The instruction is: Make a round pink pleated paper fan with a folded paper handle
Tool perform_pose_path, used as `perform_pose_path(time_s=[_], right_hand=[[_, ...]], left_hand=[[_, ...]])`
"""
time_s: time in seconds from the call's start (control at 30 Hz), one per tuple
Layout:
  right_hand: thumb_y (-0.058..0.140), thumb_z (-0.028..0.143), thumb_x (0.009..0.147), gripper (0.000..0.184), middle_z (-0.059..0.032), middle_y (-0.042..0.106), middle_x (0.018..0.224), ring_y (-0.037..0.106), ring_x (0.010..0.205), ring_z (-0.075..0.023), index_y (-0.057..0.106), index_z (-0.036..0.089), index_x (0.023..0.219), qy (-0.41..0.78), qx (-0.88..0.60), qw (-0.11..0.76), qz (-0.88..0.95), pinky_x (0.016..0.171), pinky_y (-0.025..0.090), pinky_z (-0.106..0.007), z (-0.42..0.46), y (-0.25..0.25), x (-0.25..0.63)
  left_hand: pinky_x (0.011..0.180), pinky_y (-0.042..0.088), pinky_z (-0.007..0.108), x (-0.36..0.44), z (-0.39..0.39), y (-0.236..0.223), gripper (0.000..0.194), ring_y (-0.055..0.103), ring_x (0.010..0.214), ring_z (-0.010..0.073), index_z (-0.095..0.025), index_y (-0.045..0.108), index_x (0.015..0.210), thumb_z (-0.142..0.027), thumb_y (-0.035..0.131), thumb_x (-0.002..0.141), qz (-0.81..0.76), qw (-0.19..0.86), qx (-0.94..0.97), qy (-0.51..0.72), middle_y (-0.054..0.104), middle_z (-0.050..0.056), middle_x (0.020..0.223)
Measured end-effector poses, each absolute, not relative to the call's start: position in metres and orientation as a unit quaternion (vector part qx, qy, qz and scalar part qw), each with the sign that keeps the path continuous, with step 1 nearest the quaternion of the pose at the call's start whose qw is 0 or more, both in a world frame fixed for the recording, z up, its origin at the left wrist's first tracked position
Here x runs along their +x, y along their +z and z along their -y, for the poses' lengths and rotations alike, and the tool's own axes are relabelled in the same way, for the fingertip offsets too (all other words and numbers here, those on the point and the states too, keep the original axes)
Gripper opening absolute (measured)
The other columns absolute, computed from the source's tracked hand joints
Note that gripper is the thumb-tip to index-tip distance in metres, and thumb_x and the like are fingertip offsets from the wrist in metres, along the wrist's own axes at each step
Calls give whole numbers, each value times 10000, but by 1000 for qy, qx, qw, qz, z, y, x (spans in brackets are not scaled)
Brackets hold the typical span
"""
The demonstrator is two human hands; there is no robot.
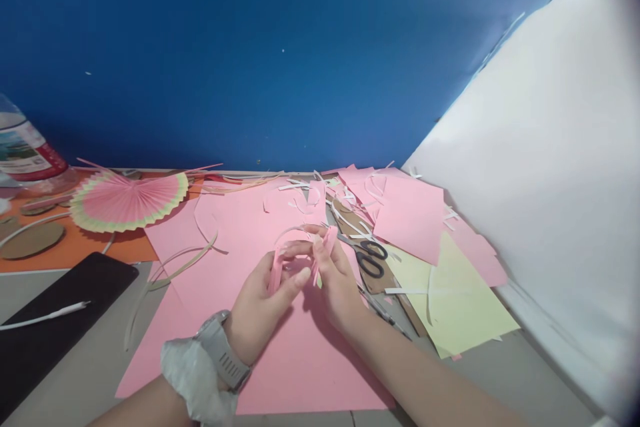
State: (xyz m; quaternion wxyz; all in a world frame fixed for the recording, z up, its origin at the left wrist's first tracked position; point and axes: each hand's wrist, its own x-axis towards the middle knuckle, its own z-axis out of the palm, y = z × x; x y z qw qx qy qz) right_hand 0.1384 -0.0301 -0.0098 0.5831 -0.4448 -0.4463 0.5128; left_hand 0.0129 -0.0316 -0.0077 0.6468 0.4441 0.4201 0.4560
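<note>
Both hands are raised over a large sheet of pink paper [235,227]. My left hand [267,300] is closed round a narrow piece of pink paper [275,268], its thumb reaching towards the other hand. Between thumb and fingers, my right hand [337,280] pinches a narrow folded part of pink paper [331,237]. Whether the two parts are one piece is hidden by the fingers. A thin pale strip curves above the left fingers. Just right of my right hand lie black-handled scissors [371,259], on brown cardboard.
Pink sheets [410,213], a pale yellow sheet [465,300] and curled strips lie on the right. To the left are a pleated pink-and-yellow paper fan [130,203], a cardboard disc [33,240], a plastic bottle [30,150] and a black flat object [65,313] with a white cable.
</note>
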Motion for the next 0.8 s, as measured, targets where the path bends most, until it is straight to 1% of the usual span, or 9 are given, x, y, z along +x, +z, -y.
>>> perform_pose_path(time_s=[0.1,0.23,0.3,0.4,0.47,0.53,0.6,0.7,0.8], right_hand=[[416,439,941,222,-44,692,1013,584,1095,-170,533,252,974,530,-426,589,436,963,427,-347,34,-9,135],[342,472,955,204,-32,696,1074,631,1025,-189,439,293,957,572,-398,583,418,834,508,-383,39,-5,132],[317,467,964,197,-21,697,1082,633,1014,-183,421,300,951,584,-388,582,412,844,502,-390,40,-3,131],[334,455,965,196,-17,707,1053,555,1148,-159,445,295,941,592,-375,579,417,988,405,-394,41,-4,131],[355,426,968,188,-15,695,1080,476,1237,-139,487,293,951,595,-366,571,432,1068,310,-390,41,-6,130],[373,401,966,189,-10,641,1184,421,1278,-139,529,294,972,588,-355,571,450,1106,234,-394,40,-7,131],[377,404,962,221,-9,585,1249,423,1261,-161,564,287,955,568,-353,579,466,1107,211,-404,39,-8,133],[386,400,959,268,-27,580,1195,450,1189,-173,601,258,888,540,-370,585,479,1065,259,-375,35,-9,136],[416,414,945,284,-28,563,1071,486,1060,-164,609,238,834,527,-378,598,471,948,357,-313,32,-12,138]], left_hand=[[469,340,192,13,33,-7,292,354,483,74,-166,645,931,-327,746,709,-388,660,499,406,391,-81,530],[523,371,202,14,36,-6,339,408,539,78,-161,608,1003,-332,728,736,-361,664,531,383,472,-65,612],[560,402,213,14,37,-5,386,466,588,90,-166,570,1064,-346,711,753,-359,660,536,385,548,-40,701],[662,462,251,13,38,-7,471,573,758,145,-184,492,1171,-375,674,781,-343,663,541,387,623,20,899],[719,477,285,13,38,-11,405,593,850,187,-170,523,1096,-387,663,785,-338,664,547,382,631,50,947],[700,472,288,13,39,-14,360,591,805,183,-165,537,1029,-385,670,777,-349,657,552,377,629,48,915],[641,453,266,14,40,-15,390,560,703,139,-183,500,1095,-373,656,792,-356,651,555,377,615,29,909],[594,418,237,14,40,-13,436,486,628,97,-210,413,1192,-356,607,830,-368,637,561,379,577,-7,870],[542,362,221,14,40,-9,409,401,569,93,-199,386,1153,-360,592,839,-407,610,566,376,445,-78,662]])
